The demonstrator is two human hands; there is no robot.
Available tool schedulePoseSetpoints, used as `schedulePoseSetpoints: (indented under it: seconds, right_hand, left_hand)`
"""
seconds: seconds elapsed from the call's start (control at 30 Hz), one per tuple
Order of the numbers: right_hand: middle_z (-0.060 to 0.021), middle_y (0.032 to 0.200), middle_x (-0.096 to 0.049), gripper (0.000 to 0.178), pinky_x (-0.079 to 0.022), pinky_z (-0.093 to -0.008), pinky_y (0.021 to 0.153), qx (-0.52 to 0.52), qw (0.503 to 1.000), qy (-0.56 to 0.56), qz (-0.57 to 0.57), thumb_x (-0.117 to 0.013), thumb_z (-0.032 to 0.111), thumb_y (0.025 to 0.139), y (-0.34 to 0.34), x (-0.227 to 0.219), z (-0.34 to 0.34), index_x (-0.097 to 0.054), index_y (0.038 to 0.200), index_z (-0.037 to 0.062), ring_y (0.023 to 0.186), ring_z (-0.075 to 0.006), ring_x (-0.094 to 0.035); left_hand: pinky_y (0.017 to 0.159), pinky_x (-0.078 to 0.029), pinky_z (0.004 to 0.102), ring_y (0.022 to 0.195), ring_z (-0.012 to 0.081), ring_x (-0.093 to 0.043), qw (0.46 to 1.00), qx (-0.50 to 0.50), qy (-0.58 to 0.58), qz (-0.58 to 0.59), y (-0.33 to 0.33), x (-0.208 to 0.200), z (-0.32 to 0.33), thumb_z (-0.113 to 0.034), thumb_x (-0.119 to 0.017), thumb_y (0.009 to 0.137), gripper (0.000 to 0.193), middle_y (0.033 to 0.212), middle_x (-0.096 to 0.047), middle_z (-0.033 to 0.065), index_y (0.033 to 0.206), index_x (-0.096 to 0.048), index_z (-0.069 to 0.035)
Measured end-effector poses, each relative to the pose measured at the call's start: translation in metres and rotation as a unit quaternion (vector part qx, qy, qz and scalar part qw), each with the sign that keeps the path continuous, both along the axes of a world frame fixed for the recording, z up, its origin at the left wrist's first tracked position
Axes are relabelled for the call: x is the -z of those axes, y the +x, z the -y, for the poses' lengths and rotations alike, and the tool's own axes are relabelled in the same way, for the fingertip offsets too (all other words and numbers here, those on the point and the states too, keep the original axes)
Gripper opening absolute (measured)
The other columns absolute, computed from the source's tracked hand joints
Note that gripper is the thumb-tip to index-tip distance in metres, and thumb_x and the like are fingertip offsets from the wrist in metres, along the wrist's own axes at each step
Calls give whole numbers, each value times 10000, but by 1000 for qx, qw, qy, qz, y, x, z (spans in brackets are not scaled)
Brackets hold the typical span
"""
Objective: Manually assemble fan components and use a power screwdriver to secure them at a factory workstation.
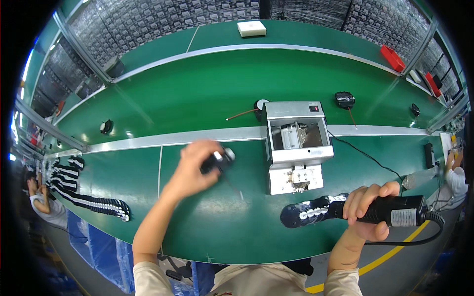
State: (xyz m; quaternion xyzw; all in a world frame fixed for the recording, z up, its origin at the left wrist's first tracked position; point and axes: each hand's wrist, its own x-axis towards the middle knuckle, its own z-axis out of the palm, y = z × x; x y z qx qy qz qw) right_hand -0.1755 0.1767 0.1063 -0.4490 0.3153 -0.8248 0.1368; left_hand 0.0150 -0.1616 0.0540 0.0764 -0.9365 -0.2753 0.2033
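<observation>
My left hand (194, 166) is closed on a small black round part (217, 161) held above the green bench; a thin lead seems to trail from it, blurred. My right hand (365, 209) is wrapped around a black electric screwdriver (406, 211) that lies sideways, its cable curling off the right end. Below the screwdriver's left end, a row of overlapping black round parts with silver centres (310, 213) rests on the bench. Between my hands and farther back stands a grey screw feeder (298, 133) with an open top and a metal front block (296, 178).
A long row of black and silver parts (91, 201) lies at the left. Along the green belt (187, 93) beyond a metal rail (207, 135) sit several black round parts (344, 99). A white block (251, 28) and a red bin (392, 58) stand on the upper shelf. Other people work on both sides.
</observation>
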Motion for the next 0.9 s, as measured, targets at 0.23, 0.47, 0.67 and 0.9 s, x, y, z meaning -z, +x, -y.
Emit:
schedulePoseSetpoints:
  seconds: [0.23, 0.47, 0.67, 0.9]
  right_hand:
    - [-95, 709, -562, 603, -505, -327, 470, -4, 1000, 2, -1, -794, 290, 782, -3, 7, -8, -404, 1166, 35, 503, -204, -581]
    - [-97, 705, -549, 615, -496, -320, 468, -2, 999, 22, 35, -809, 294, 775, 4, 8, -6, -407, 1158, 30, 498, -194, -567]
    - [-102, 707, -550, 623, -492, -317, 467, -5, 999, 11, 36, -820, 294, 775, 1, 6, -13, -410, 1154, 19, 498, -199, -565]
    - [-91, 698, -536, 599, -493, -313, 461, -12, 999, 14, 28, -797, 289, 785, 9, 9, -11, -407, 1142, 8, 488, -181, -554]
  left_hand:
    - [977, -476, 391, 1161, 342, -587, 987, -81, -70, -122, -82, -11, 52, 79, -536, 718, 462, 1210, -632, 160, 1151, -636, -47]
    - [878, -496, 420, 1051, 309, -615, 995, -26, -85, -47, -174, 63, 23, -193, -693, 830, 224, 1105, -680, 109, 1024, -719, -83]
    - [795, -553, 309, 904, 168, -691, 971, -64, 223, -50, -125, 30, 34, -152, -677, 876, 206, 1016, -726, 142, 968, -717, 28]
    - [826, -572, 333, 890, 217, -707, 964, -188, 175, -60, 10, -20, 51, 1, -650, 780, 82, 1048, -714, 199, 789, -665, 82]
